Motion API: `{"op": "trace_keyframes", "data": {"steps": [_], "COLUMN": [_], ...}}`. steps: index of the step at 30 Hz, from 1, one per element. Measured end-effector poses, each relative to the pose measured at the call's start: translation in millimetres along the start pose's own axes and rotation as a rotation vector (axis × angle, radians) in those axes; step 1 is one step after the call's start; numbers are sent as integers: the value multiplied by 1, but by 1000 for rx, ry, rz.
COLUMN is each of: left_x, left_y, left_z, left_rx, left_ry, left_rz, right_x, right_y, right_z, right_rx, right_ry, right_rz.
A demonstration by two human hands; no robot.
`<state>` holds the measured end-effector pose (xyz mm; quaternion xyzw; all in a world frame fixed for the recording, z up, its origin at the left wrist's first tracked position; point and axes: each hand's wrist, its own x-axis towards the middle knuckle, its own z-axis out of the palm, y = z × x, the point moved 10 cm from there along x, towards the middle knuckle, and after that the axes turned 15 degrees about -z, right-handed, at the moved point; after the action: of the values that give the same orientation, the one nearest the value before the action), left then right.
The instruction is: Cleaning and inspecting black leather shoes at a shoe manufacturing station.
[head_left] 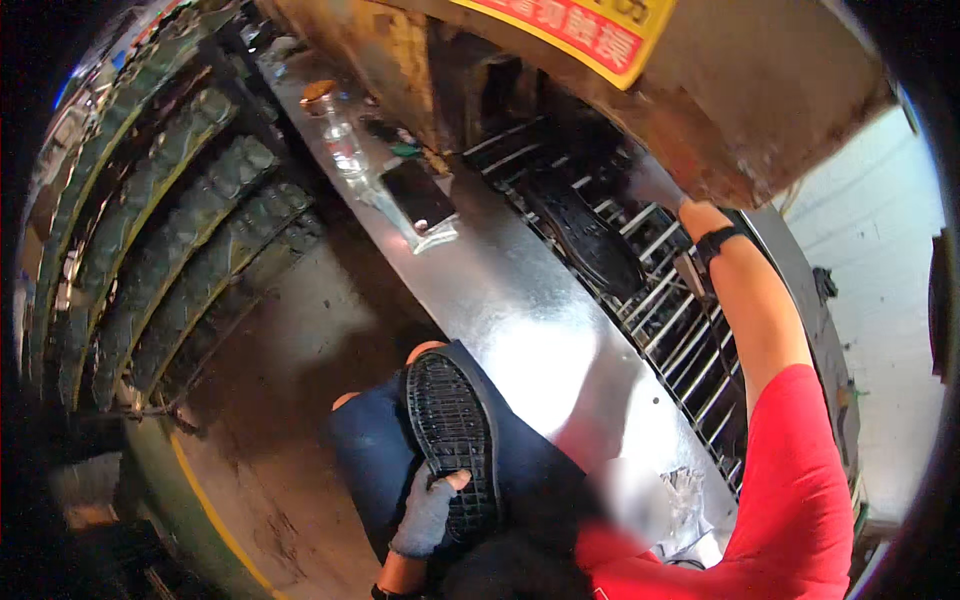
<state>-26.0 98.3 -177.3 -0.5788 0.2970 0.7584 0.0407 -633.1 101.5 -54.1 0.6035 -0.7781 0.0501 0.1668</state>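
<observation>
My left hand (428, 512), in a grey fingerless glove, grips a black shoe sole (450, 420) by its lower end. The sole rests over my dark-trousered lap, its ribbed grid side facing up and my thumb pressed on it. My right arm, in a red sleeve with a black band at the wrist, stretches far forward to the machine. Only the back part of my right hand (697, 214) shows; its fingers are hidden at the machine's lower edge. Near it, another black sole (590, 235) lies on the metal-rod conveyor (680, 335).
A metal ledge (500, 290) runs between me and the conveyor. On it stand a glass bottle (342, 145) and a dark phone (418, 195). The rusty machine housing (740, 140) overhangs the conveyor. Dark tiered racks (190, 220) rise at the left.
</observation>
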Motion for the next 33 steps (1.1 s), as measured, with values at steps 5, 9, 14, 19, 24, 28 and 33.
{"op": "trace_keyframes", "data": {"steps": [5,9,14,19,24,28,33], "left_x": [-5,-17,4,4,8,0,-49], "left_y": [5,18,9,8,8,1,39], "left_z": [20,14,7,6,11,13,-28], "left_rx": [48,78,103,34,43,31,213], "left_ry": [-139,-153,-129,-167,-165,-244,224], "left_rz": [26,125,171,184,213,237,756], "right_x": [-54,-81,-185,-234,-281,-294,-323], "right_y": [38,-9,-49,0,20,31,-58], "right_z": [-4,-61,-108,-100,9,11,-6], "right_rx": [-202,-245,91,504,1192,1161,1789], "right_ry": [-164,-213,-285,163,98,91,99], "right_rz": [55,-70,-516,466,823,853,1057]}}
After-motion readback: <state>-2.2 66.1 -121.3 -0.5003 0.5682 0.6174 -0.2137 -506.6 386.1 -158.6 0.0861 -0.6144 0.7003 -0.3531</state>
